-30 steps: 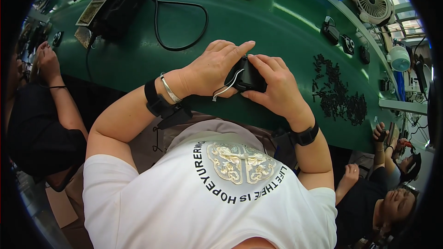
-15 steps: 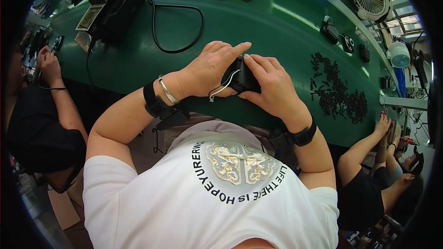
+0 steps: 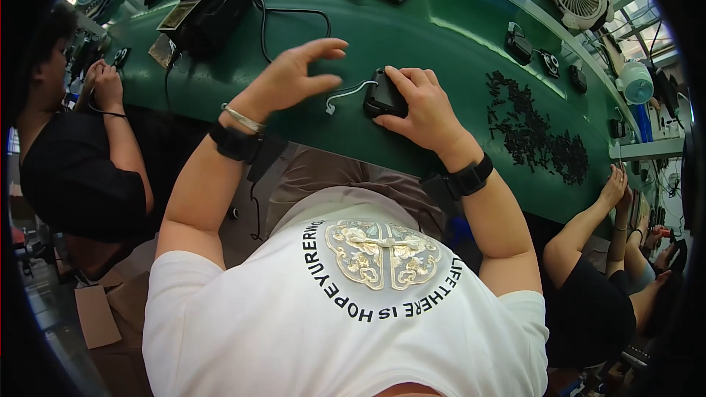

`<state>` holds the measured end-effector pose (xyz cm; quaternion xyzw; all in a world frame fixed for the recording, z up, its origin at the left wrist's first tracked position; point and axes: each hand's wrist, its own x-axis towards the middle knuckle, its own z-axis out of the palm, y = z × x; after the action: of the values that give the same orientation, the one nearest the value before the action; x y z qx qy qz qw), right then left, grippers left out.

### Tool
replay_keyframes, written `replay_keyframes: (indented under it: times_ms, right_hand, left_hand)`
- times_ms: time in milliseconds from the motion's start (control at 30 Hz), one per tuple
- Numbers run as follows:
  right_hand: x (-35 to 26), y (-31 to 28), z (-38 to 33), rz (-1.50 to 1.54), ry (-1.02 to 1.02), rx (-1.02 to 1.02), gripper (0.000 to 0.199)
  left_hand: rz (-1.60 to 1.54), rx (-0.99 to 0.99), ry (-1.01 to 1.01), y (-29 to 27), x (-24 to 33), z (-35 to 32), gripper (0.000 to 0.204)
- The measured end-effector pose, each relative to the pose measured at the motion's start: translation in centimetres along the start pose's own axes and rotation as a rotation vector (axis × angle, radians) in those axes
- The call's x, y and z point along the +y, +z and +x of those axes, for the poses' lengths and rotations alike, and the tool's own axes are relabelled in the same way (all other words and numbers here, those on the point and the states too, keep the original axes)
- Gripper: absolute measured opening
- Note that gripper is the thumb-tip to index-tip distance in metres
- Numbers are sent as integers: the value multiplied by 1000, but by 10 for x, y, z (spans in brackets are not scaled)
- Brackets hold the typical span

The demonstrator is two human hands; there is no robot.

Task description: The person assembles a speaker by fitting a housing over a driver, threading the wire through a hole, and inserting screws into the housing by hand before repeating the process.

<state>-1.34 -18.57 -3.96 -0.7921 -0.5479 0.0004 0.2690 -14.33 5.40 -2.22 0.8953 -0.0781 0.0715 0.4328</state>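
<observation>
One black box point(image 3: 382, 97), trailing white lead point(image 3: 344, 93), sat on or just above green table point(image 3: 441, 48), which unclear. Right hand point(image 3: 432, 114) grasped its right side between thumb and fingers; left hand point(image 3: 288, 77), unloaded, hung near lead. Steady edge grip, lead unpinched, seemed best. Small black pieces point(image 3: 526, 125) lay scattered farther right.

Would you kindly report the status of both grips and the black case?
Left grip open, empty. Right grip holding black case. White wire lies between grips.
</observation>
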Motion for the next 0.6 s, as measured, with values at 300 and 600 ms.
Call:
replay_keyframes:
  times_ms: [300, 600]
  right_hand:
    - [-14, 6, -13, -161, 106, 88, 77]
    - [-31, -6, -46, -38, 153, 83, 88]
  left_hand:
    - [45, 159, -29, 66, 69, -17, 29]
    - [396, 209, 32, 86, 51, -8, 45]
